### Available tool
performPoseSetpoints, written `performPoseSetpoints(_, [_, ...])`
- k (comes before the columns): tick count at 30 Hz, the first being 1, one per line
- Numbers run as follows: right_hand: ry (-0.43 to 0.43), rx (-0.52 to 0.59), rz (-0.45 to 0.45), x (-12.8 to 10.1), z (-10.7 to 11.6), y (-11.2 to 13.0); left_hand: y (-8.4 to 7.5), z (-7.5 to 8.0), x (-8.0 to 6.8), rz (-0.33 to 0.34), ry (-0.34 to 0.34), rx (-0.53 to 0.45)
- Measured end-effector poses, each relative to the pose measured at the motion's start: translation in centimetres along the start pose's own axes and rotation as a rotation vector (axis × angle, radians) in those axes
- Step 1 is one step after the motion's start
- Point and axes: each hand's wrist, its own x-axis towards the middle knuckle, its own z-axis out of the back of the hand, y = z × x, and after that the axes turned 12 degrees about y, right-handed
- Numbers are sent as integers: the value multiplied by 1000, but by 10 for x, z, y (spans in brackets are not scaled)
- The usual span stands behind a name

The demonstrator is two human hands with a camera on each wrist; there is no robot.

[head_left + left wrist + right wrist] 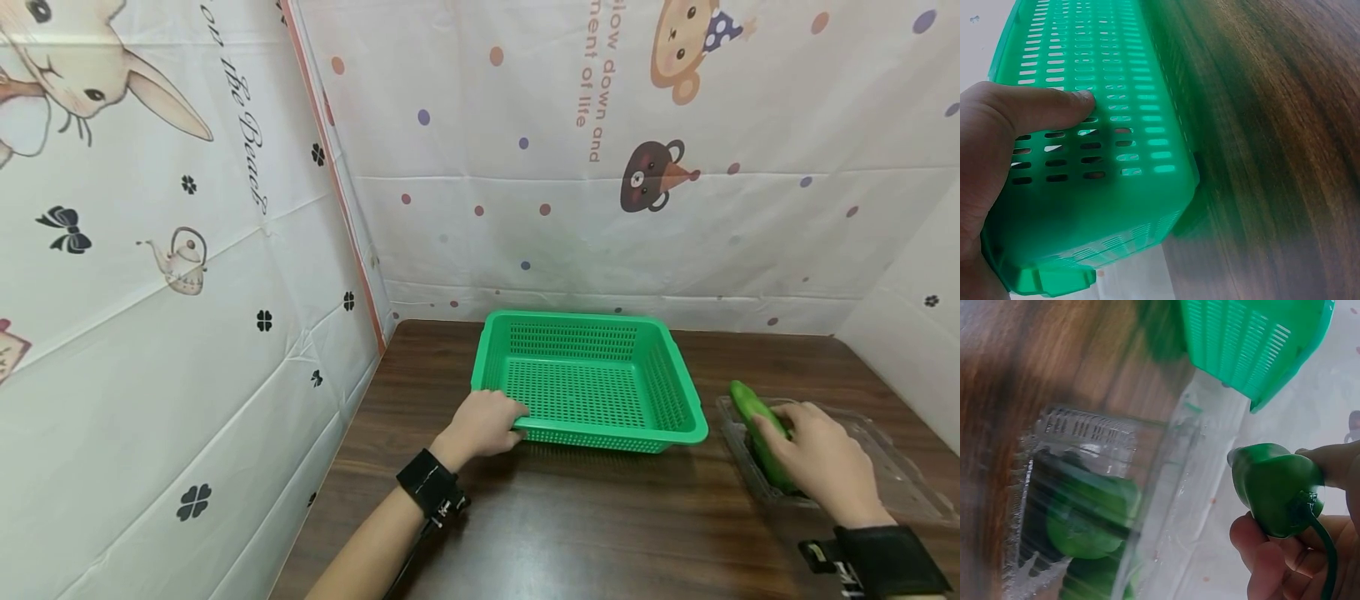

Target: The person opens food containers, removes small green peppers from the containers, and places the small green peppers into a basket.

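My left hand [483,423] grips the front left corner of a green plastic basket [592,435]. In the left wrist view the thumb [1054,107] lies on the slotted outer wall, with the other fingers mostly hidden behind it. My right hand [825,458] holds a long green pepper [748,404] above a clear plastic box [731,433]. The right wrist view shows the pepper [1272,494] from its stem end, between thumb and fingers, its thin stem curving downward. More green vegetables [1088,519] lie inside the box, partly hidden by the right hand in the head view.
A brown wood-grain table [585,525] carries both containers, the box standing right of the basket. The box's clear lid [892,467] lies folded open to the right. Printed white sheets [480,125] form walls at the back and both sides.
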Motion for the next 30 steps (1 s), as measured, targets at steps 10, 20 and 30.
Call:
performPoseSetpoints(10, [-24,-11,18,3,3,13,0,0,1,-7,-6,-7])
performPoseSetpoints(20, [-42,-23,84,6,1,29,0,1,1,-5,1,-9])
performPoseSetpoints(30, [-88,-30,143,12,0,41,1,0,1,-6,-3,-19])
